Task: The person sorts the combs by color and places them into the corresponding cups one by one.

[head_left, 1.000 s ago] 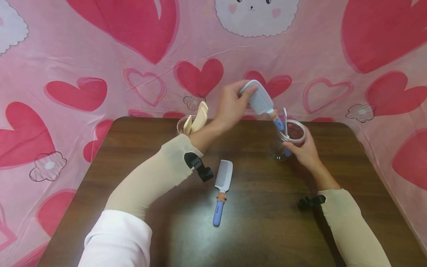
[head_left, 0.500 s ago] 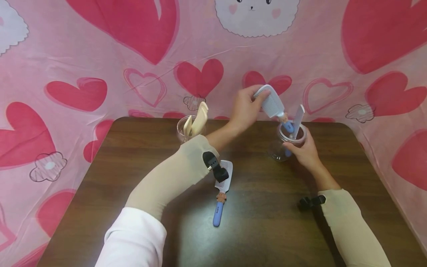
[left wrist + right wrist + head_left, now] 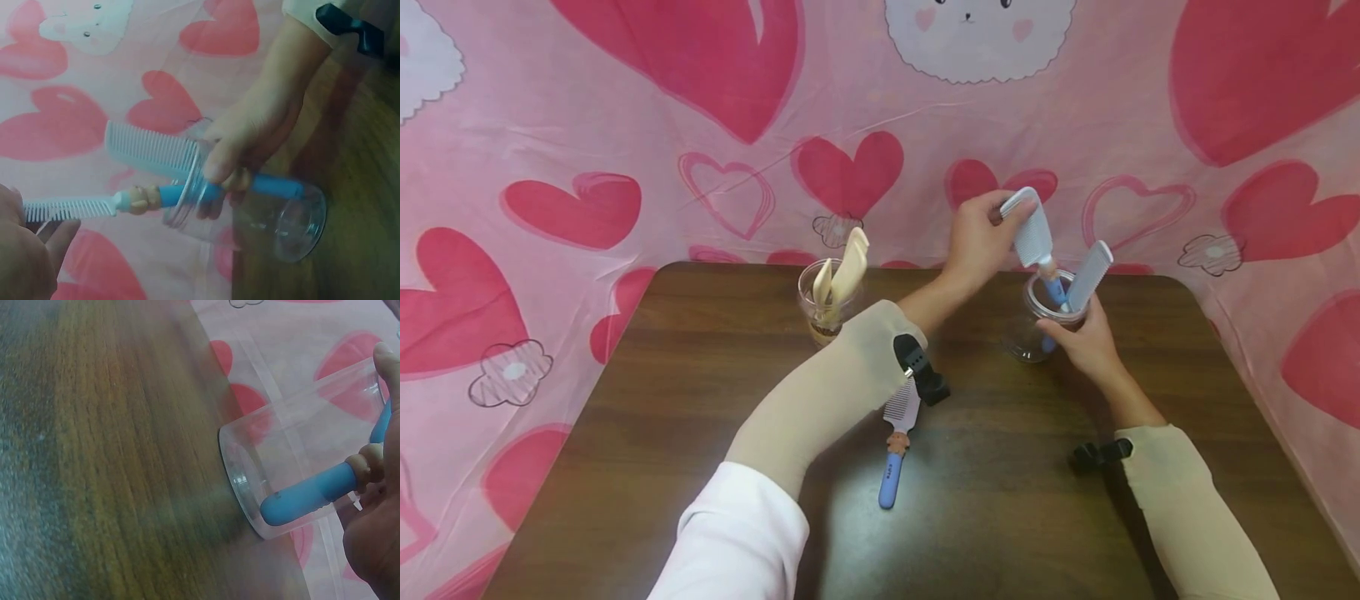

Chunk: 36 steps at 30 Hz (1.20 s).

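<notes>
My left hand (image 3: 983, 235) pinches a white comb (image 3: 1034, 237) by its toothed head. The comb's blue handle points down, its end inside the mouth of a clear jar (image 3: 1022, 337). A second comb (image 3: 1088, 277) stands in that jar, leaning right, its white head above the rim and its blue handle (image 3: 312, 494) inside. Round the jar's upper side curl the fingers and thumb of my right hand (image 3: 1088, 337); the jar is tilted. A third comb (image 3: 892, 475) lies on the table below my left forearm, which covers the top of its head.
Farther left, another clear jar (image 3: 808, 292) holds cream-coloured combs (image 3: 850, 267); my left sleeve partly hides it. A pink heart-patterned cloth (image 3: 700, 125) hangs behind the brown wooden table (image 3: 700, 400).
My left hand has moved right, bringing the comb's handle into the jar's mouth. The comb inside has swung over to lean right. My right hand has stayed in place.
</notes>
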Each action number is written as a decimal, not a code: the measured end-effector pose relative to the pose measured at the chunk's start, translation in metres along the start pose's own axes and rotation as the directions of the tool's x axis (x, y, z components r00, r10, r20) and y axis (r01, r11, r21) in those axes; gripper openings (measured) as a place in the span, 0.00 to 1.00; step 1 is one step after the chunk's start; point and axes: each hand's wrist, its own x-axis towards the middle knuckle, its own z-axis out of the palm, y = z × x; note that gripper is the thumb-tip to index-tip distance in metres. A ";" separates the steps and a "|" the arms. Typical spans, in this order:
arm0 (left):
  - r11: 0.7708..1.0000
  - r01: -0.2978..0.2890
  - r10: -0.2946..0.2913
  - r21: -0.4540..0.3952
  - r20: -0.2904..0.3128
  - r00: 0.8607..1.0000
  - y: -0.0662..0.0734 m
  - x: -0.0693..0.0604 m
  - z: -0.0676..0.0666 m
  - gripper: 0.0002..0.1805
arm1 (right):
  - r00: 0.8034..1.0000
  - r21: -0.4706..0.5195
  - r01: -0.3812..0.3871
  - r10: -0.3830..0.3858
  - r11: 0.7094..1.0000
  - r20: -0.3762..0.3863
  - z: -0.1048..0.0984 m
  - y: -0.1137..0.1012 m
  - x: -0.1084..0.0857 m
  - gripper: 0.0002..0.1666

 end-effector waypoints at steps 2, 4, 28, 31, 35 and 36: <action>1.000 0.017 -0.017 -0.016 0.012 1.000 -0.002 -0.001 0.005 0.15 | 1.000 -0.006 0.001 -0.001 1.000 -0.004 -0.001 0.009 0.002 0.45; 1.000 0.027 -0.027 -0.013 0.027 0.999 -0.004 -0.004 0.010 0.16 | 1.000 -0.004 0.005 -0.005 1.000 -0.005 -0.001 0.017 0.005 0.45; 0.934 0.281 -0.235 -0.220 0.215 0.948 -0.025 -0.017 0.037 0.20 | 1.000 0.003 0.013 -0.013 1.000 -0.010 -0.001 0.021 0.005 0.46; 0.927 0.291 -0.237 -0.239 0.231 0.944 -0.025 -0.018 0.036 0.20 | 1.000 -0.030 0.000 0.000 1.000 -0.006 -0.002 0.022 0.006 0.48; 0.949 0.245 -0.201 -0.199 0.221 0.954 -0.026 -0.017 0.034 0.20 | 1.000 -0.029 0.002 -0.002 1.000 0.003 -0.001 0.014 0.004 0.48; 0.956 0.232 -0.191 -0.182 0.217 0.957 -0.026 -0.017 0.033 0.20 | 1.000 -0.026 0.010 -0.009 1.000 0.006 -0.001 0.010 0.003 0.47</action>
